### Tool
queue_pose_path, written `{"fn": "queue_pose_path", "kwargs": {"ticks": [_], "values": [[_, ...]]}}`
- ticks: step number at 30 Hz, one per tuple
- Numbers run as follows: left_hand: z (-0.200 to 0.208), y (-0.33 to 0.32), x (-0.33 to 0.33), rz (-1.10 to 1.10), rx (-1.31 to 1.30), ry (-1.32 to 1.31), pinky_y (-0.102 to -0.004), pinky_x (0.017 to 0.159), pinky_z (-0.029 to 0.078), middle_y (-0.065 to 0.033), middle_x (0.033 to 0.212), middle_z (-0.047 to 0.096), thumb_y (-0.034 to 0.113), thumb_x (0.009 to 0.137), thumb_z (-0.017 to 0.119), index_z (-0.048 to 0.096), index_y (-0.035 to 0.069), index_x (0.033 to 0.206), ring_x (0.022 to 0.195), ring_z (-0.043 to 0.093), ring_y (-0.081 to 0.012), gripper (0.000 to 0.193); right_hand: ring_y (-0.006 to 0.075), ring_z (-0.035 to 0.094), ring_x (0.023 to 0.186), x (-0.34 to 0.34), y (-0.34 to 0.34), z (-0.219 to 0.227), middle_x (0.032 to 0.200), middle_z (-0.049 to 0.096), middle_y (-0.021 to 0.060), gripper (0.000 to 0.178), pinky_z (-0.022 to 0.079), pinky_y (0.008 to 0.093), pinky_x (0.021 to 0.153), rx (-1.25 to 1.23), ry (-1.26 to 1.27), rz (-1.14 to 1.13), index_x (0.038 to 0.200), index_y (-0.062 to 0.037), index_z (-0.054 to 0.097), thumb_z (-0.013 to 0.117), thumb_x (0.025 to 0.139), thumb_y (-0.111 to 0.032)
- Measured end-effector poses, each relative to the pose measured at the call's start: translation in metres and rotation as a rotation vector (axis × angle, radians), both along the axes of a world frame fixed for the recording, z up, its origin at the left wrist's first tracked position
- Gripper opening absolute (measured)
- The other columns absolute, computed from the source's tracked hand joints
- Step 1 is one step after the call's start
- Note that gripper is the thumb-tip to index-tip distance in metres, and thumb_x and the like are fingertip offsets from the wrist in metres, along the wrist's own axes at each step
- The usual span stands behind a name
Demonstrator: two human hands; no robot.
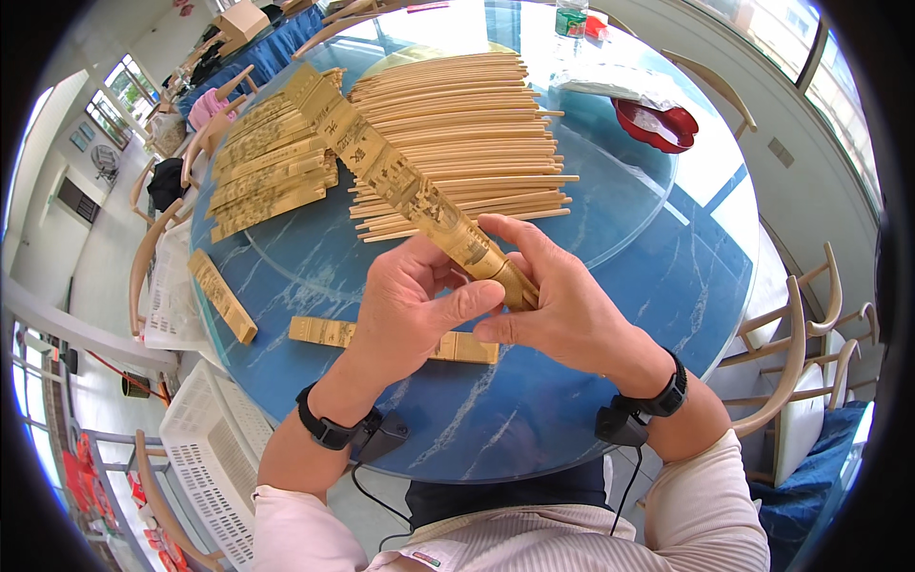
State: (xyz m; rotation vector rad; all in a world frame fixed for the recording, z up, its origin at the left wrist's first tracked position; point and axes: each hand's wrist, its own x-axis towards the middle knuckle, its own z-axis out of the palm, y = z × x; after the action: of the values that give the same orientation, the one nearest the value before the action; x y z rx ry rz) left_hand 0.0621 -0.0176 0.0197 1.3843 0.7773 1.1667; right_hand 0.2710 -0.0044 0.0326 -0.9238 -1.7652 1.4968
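Both hands hold one long, narrow gold card sleeve (408,191) with dark printed pictures, slanting from the far left down toward me. My left hand (410,300) grips its near end, thumb on top. Around the same end, from the right, curl the fingers and thumb of my right hand (564,300). There the sleeve looks rounded, like a tube; farther off it appears flat. Beneath my left wrist a similar gold sleeve (324,331) lies on the table, partly covered. Another gold sleeve (222,296) rests at the left table edge.
Many pale wooden sticks (477,124) lie side by side on the round blue glass-topped table (467,419). Left of them spread stacked flat gold sleeves (272,176). A red dish (658,127), plastic wrapping (610,84) and a bottle (572,19) stand far right. White baskets (210,458) and chairs surround the table.
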Motion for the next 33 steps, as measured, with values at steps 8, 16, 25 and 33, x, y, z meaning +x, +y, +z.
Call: {"fn": "queue_pose_path", "kwargs": {"ticks": [8, 16, 25, 33], "values": [[0.001, 0.003, 0.001, 0.027, -0.063, -0.443, -0.0351, 0.091, 0.062, -0.0178, 0.122, 0.076, 0.018, 0.114, 0.057, 0.061, 0.000, 0.129, 0.106, 0.076, -0.0222, 0.024, 0.0140, 0.065, 0.084, -0.009, -0.006, -0.011, 0.098, 0.068, 0.0083, 0.072, 0.053, 0.0320, 0.072, -0.001, -0.008, 0.026, 0.156, -0.0008, 0.041, 0.078, 0.095, -0.007], [-0.003, 0.040, -0.060, 0.271, -0.003, -0.902, -0.0380, 0.086, 0.058, -0.0047, 0.096, 0.068, 0.013, 0.116, 0.049, 0.061, 0.008, 0.124, 0.087, 0.066, -0.0170, 0.016, 0.0103, 0.054, 0.064, -0.011, -0.003, 0.002, 0.077, 0.063, 0.0028, 0.017, 0.046, 0.0288, 0.058, -0.062, -0.247, 0.018, 0.109, 0.0024, 0.067, 0.059, 0.108, -0.012], [-0.015, 0.016, -0.002, 0.210, -0.093, -0.856, -0.0364, 0.082, 0.052, -0.0020, 0.089, 0.061, 0.014, 0.115, 0.051, 0.060, 0.010, 0.125, 0.080, 0.056, -0.0142, 0.014, 0.0069, 0.052, 0.062, -0.022, -0.007, -0.012, 0.074, 0.061, 0.0008, 0.017, 0.043, 0.0260, 0.054, -0.128, -0.115, -0.022, 0.107, 0.0025, 0.069, 0.060, 0.108, -0.013], [-0.007, 0.030, -0.028, 0.250, -0.077, -0.938, -0.0374, 0.083, 0.054, -0.0036, 0.090, 0.061, 0.013, 0.117, 0.047, 0.057, 0.009, 0.121, 0.081, 0.059, -0.0157, 0.012, 0.0069, 0.059, 0.066, -0.016, -0.007, -0.018, 0.087, 0.069, 0.0041, 0.030, 0.049, 0.0229, 0.058, -0.091, 0.110, -0.018, 0.133, 0.0060, 0.065, 0.062, 0.106, -0.006]]}}
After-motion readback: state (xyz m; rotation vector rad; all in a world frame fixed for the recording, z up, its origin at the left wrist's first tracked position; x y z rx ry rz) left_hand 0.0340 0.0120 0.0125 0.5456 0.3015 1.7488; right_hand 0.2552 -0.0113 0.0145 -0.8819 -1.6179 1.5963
